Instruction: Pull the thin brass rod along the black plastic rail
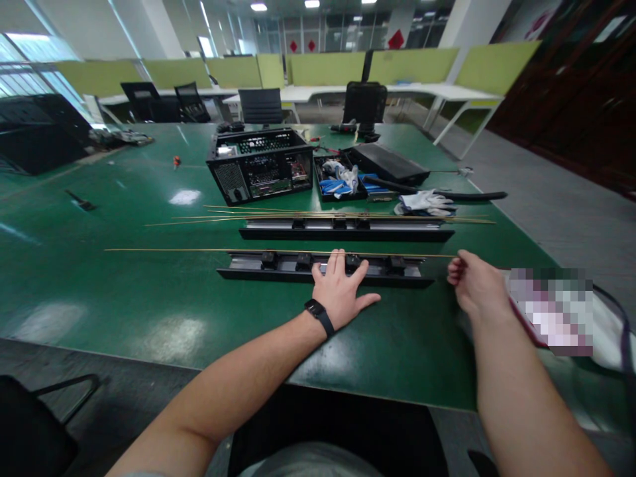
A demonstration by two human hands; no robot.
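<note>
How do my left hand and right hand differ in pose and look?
Your left hand is spread open over the nearer black rail, while your right hand is curled, pinching one end of a thin golden rod. The left hand has a dark watch at its wrist; the right hand shows none. Both hands are ungloved.

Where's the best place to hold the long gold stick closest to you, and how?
Probably pinch the gold stick at its right end, coming from the right, where the right hand seems to have it. It's very thin, so a light pinch should suit, and that end pokes out past the black rail.
</note>
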